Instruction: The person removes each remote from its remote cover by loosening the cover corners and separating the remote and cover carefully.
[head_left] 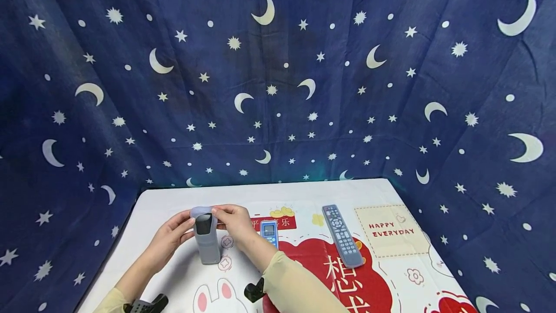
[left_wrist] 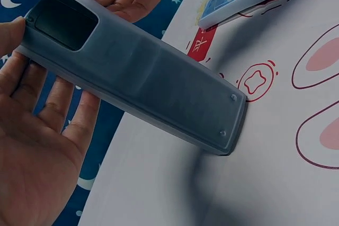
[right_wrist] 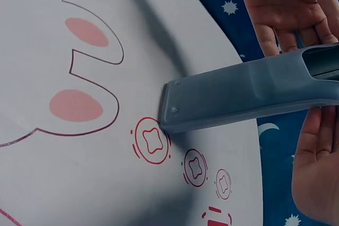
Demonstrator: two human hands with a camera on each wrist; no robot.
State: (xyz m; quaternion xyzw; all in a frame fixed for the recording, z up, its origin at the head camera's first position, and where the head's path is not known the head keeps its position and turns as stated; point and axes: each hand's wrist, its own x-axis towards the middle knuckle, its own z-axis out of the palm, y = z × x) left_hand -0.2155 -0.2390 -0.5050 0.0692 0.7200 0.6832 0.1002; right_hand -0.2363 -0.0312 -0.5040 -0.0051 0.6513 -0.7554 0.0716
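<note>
A remote control in a grey silicone cover (head_left: 207, 250) stands tilted above the left of the table, its back with two small bumps facing the wrist cameras. A dark panel (left_wrist: 63, 20) shows through the cover's opening. My left hand (head_left: 168, 236) grips the upper end from the left, thumb on the edge and fingers behind. From the right, my right hand (head_left: 238, 224) pinches the cover's pale upper lip (head_left: 201, 210) with thumb and fingers. The lower end is close to the tabletop; contact cannot be told. The remote's front is hidden.
A blue-and-white remote (head_left: 269, 232) lies just right of my right hand, partly behind the forearm. Farther right lies a long grey button remote (head_left: 343, 236). The table (head_left: 173, 199) has a printed cloth; a dark blue star-and-moon curtain (head_left: 295, 120) hangs behind it.
</note>
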